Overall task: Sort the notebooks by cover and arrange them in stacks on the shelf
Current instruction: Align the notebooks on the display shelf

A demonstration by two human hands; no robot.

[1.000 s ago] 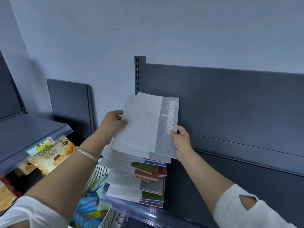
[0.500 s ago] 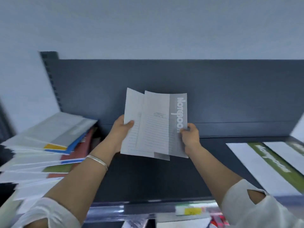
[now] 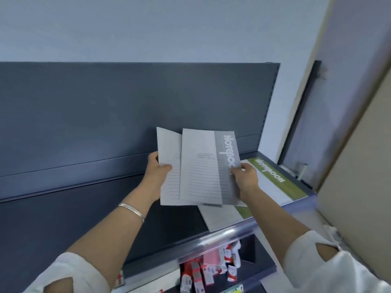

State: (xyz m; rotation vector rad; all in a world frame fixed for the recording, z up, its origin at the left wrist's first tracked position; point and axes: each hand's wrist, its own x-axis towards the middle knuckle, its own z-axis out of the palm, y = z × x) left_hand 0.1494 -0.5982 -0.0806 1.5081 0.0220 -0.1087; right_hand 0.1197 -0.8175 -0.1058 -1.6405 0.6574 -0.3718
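Dark grey shelf [image 3: 53, 225] fills most of the view, with bare board across its left and middle. Green-band notebooks [image 3: 275, 178] lie flat on the shelf's right end, overlapping each other (exact count unclear). Grey-band notebooks [image 3: 203, 176], two of them fanned, are held up in the air over the shelf's right-middle, clear of the board, lined covers toward the camera. Left hand [image 3: 156, 172] grips the rear one's left edge, thumb on its front. Right hand [image 3: 247, 176] pinches the front one's right edge at the grey band. Red-and-white boxes [image 3: 208, 271] crowd the tier below the shelf. Silver bracelet [image 3: 133, 210] sits on the left wrist, over the shelf.
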